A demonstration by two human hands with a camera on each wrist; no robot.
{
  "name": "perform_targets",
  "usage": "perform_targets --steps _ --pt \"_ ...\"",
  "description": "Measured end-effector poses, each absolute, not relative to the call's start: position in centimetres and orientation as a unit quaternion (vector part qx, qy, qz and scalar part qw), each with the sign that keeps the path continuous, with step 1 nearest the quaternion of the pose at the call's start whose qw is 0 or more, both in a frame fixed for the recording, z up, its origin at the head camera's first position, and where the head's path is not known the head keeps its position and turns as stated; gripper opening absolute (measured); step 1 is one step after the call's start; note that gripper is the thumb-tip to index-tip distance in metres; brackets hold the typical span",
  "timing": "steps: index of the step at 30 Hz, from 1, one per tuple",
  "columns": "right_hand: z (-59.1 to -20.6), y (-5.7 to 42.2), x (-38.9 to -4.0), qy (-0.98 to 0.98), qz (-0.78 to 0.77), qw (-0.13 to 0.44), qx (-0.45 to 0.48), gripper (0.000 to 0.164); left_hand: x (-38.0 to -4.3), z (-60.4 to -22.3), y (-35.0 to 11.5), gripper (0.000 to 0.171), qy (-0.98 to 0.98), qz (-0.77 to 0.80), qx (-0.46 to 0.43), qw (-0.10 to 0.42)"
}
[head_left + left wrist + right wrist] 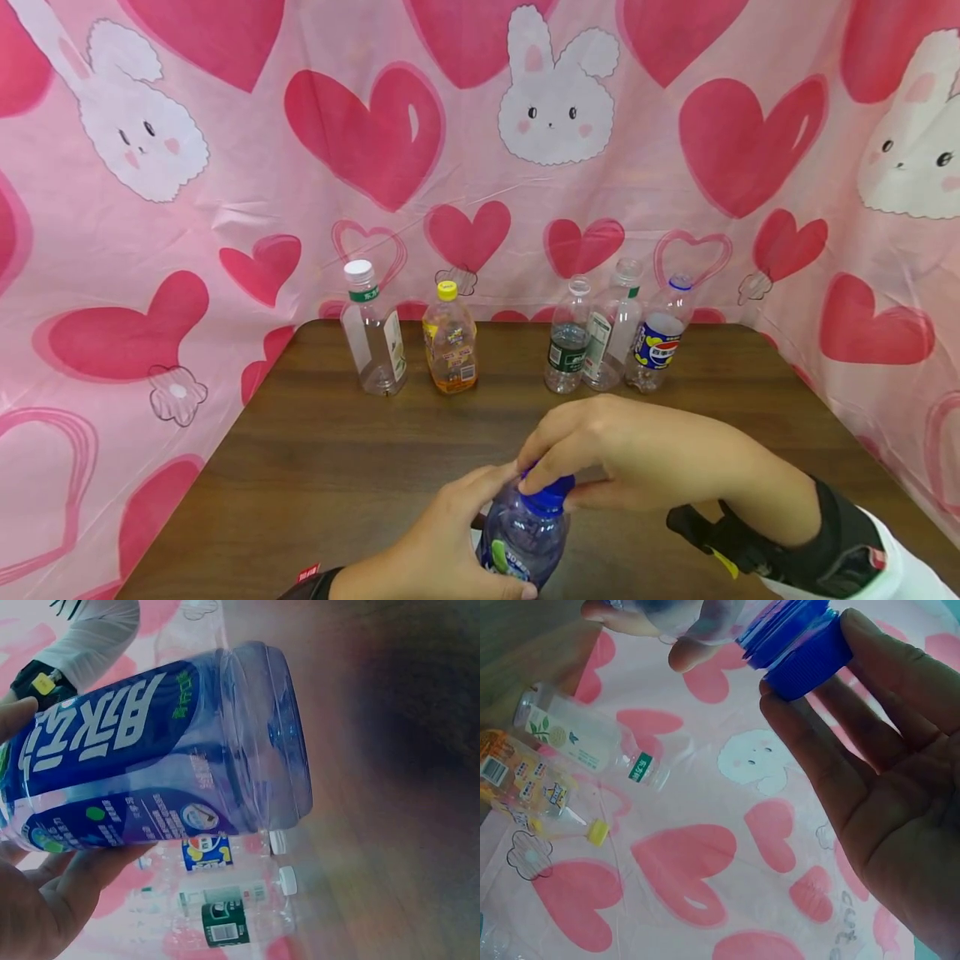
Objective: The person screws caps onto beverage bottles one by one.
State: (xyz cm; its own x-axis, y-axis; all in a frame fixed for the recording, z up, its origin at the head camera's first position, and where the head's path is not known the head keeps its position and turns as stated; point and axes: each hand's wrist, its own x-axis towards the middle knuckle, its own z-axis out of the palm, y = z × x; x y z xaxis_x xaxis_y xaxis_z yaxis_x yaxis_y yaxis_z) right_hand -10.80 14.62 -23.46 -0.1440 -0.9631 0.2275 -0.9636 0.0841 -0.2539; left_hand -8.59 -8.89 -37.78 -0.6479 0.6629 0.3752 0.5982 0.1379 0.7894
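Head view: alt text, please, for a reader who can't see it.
A person's left hand grips a blue-tinted plastic bottle while the right hand pinches its round blue plastic cap. Behind, five clear plastic bottles stand on a brown wood-grain table before a pink cloth with red hearts and white rabbits.

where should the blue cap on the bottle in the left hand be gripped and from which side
Probably best by the ridged side wall of the blue cap, thumb opposite fingers, coming from above and the right. The cap is short and round, its ridges should help against slipping, and the left hand grips the bottle from the left.
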Motion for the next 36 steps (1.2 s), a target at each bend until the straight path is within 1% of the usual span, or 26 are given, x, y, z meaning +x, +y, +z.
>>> perform_targets --steps 4,7,10,16,19,23,27,31,34,36 --pt "-23.2 14.5 -11.1 -0.716 0.18 -0.002 0.674 0.039 -8.7 -37.7 -9.0 0.089 0.738 0.523 0.424 0.049" --pt "-23.0 14.5 -11.3 -0.704 0.204 -0.024 0.68 0.037 -8.9 -37.5 -9.1 0.088 0.726 0.525 0.441 0.055" --pt "-22.9 14.5 -11.3 -0.695 0.227 -0.054 0.68 0.035 -9.3 -37.4 -9.2 0.087 0.707 0.517 0.479 0.055" --pt "-22.6 14.5 -11.5 -0.664 0.241 -0.074 0.704 0.031 -10.2 -36.9 -9.3 0.082 0.651 0.518 0.545 0.106" --pt "-22.4 14.4 -11.7 -0.642 0.251 -0.083 0.72 0.031 -10.5 -36.6 -9.3 0.079 0.63 0.531 0.55 0.139" --pt "-22.4 14.6 -11.9 -0.635 0.272 -0.102 0.716 0.032 -10.8 -36.2 -9.2 0.078 0.623 0.544 0.541 0.155" --pt "-22.5 14.9 -11.9 -0.656 0.279 -0.102 0.694 0.032 -10.8 -36.1 -9.1 0.079 0.631 0.546 0.532 0.144" --pt "-22.8 15.0 -11.9 -0.676 0.27 -0.085 0.681 0.033 -10.7 -36.2 -9.0 0.087 0.652 0.53 0.53 0.114" --pt "-23.0 15.1 -11.9 -0.695 0.252 -0.06 0.67 0.035 -10.5 -36.3 -9.0 0.091 0.678 0.525 0.504 0.104" --pt "-23.2 15.1 -11.9 -0.712 0.246 -0.051 0.655 0.034 -10.4 -36.4 -9.0 0.091 0.695 0.527 0.477 0.105"
